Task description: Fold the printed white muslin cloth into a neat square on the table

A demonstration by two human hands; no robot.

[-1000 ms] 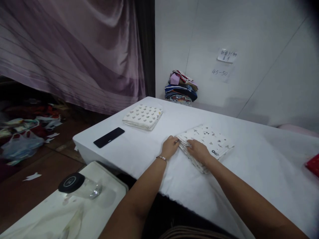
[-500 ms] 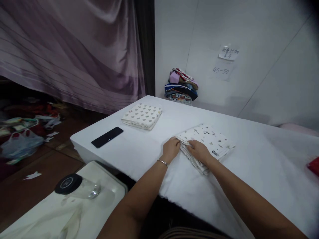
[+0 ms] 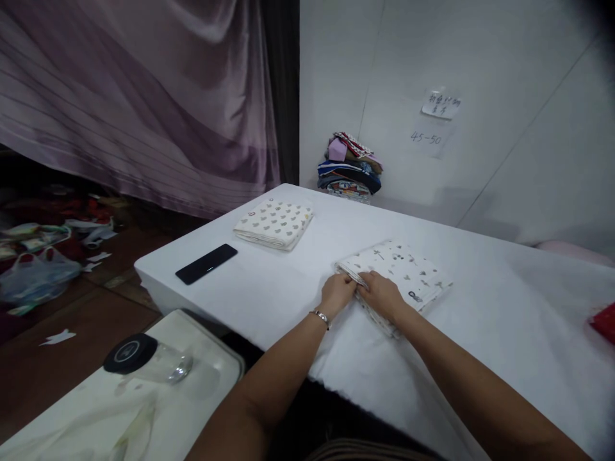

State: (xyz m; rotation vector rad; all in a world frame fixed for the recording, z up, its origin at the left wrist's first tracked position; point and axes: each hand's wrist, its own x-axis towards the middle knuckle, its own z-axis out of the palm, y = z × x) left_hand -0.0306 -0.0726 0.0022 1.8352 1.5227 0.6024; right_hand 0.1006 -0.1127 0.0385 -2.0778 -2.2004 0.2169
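Note:
A folded white cloth with a small printed pattern point(image 3: 403, 266) lies on the white-covered table point(image 3: 480, 333) in front of me. My left hand point(image 3: 338, 291), a bracelet at its wrist, has its fingers closed on the near-left folded edge of the cloth. Just right of it, my right hand point(image 3: 382, 294) grips the same edge, thumb side toward the left hand. The fingertips are partly hidden in the layers. Farther back on the left rests a second folded cloth with a leaf-like print point(image 3: 275, 223), untouched.
A black phone point(image 3: 206, 264) lies near the table's left edge. On a lower cream surface at left is a clear jar with a black lid point(image 3: 144, 358). Folded fabrics point(image 3: 350, 168) are stacked by the wall. Something red point(image 3: 604, 325) sits at the far right.
My left hand has slid a little right and toward me along the cloth's folded edge, closer to my right hand. The right hand has hardly moved.

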